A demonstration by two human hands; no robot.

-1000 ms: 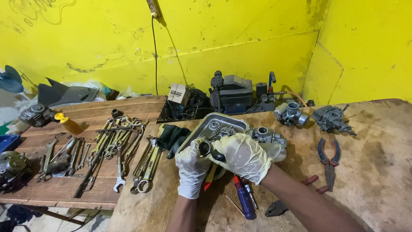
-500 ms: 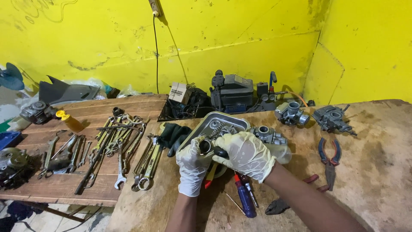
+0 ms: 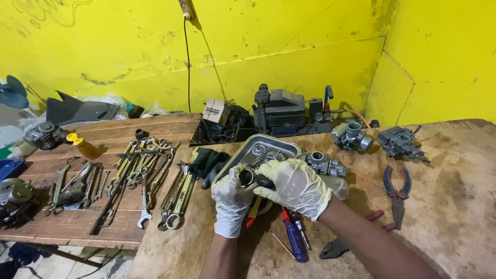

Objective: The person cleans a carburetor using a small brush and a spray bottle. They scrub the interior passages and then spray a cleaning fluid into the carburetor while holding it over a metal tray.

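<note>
A small metal part with a round opening sits between both gloved hands, just above the counter's near middle and in front of a metal tray. The left hand is closed around the part from below and the side; the right hand curls over it from the right, fingers closed on a dark piece against the part, though what that piece is cannot be told. The tray holds small springs and bits, and a carburetor lies just beside its right edge, behind the right hand. Under the hands lie a blue-handled screwdriver and a red-handled tool, partly hidden. A dark glove lies left of the tray, next to a row of wrenches. More wrenches and spanners spread over the slatted wooden bench further left, with a small orange bottle near its back. To the right, pliers rest well apart from the hands, and two more carburetors stand near the back. A dark compressor stands against the yellow wall, with a cable hanging down it.
</note>
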